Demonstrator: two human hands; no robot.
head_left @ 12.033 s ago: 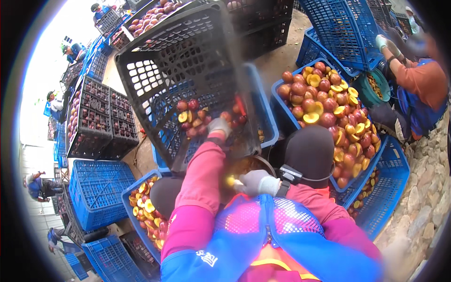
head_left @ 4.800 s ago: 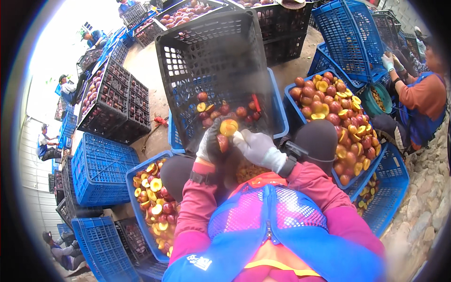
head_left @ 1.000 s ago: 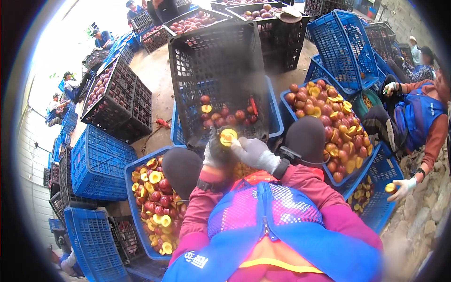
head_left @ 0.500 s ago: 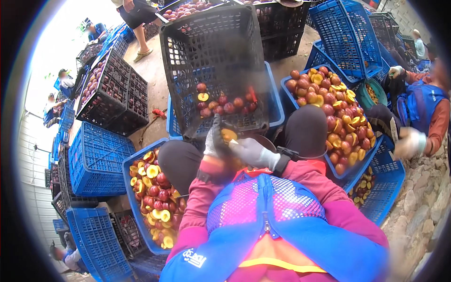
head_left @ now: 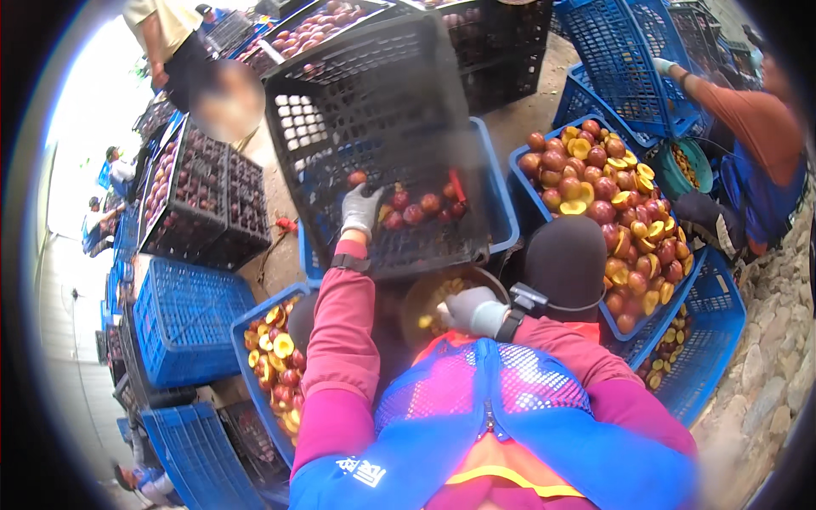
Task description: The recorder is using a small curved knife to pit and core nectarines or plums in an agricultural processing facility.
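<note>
My left hand (head_left: pixel 361 211), in a grey-white glove, reaches into a tilted black plastic crate (head_left: pixel 365 93). Its outstretched fingertips are at a red plum (head_left: pixel 357 178); a firm hold on it does not show. More whole plums (head_left: pixel 413 214) lie along the crate's lower side, beside a red strip (head_left: pixel 457 184). My gloved right hand (head_left: pixel 476 312) is closed, over a round bowl (head_left: pixel 416 299) with yellowish bits in it, between my knees. What the right fingers hold is hidden.
Blue crates of halved plums stand at my left (head_left: pixel 280 344) and right (head_left: pixel 614 204). A blue crate (head_left: pixel 503 183) lies under the black one. At right, a co-worker's hand (head_left: pixel 665 68) touches an upright blue crate (head_left: pixel 625 64); a green basin (head_left: pixel 684 166) stands nearby. Stacked black crates (head_left: pixel 204 200) stand far left.
My left hand has left my right hand and the yellow plum piece, reaching forward into the black crate. The right hand has lowered over the bowl. The co-worker's arm has risen to the blue crate.
</note>
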